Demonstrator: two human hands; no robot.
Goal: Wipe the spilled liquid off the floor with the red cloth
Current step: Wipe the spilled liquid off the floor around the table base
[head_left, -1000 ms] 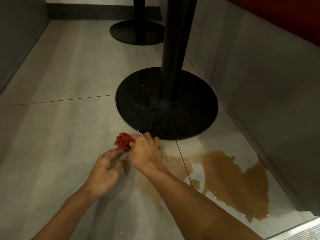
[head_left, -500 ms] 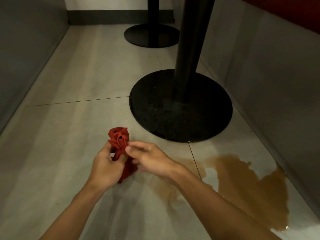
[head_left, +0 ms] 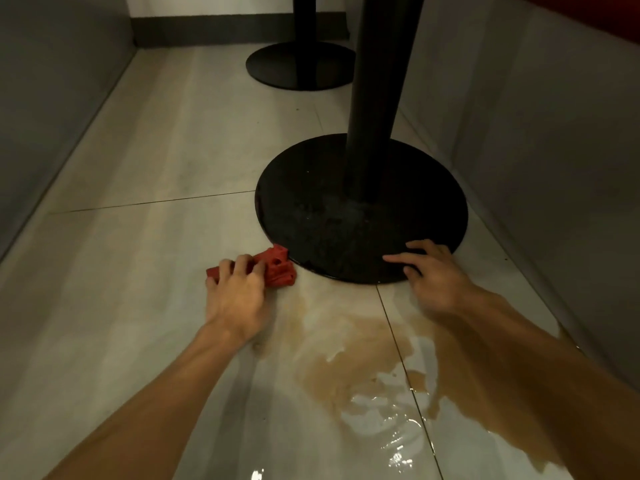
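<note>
Left grip (head_left: 235, 296) is clamped on the cloth (head_left: 278, 268), fingers curled over the bunched wad and pushing it down onto the floor (head_left: 138, 271). It's balled tight, I'd say, so it soaks rather than smears. The cloth sits right against the near-left edge of the black base (head_left: 360, 202), at the faint top fringe of the spill (head_left: 360, 362). Right grip (head_left: 438, 277) holds nothing, fingers spread loosely over the base rim, likely a brace for the lean. The main brown pool lies nearer the person, unwiped, so a pull back through it looks next.
</note>
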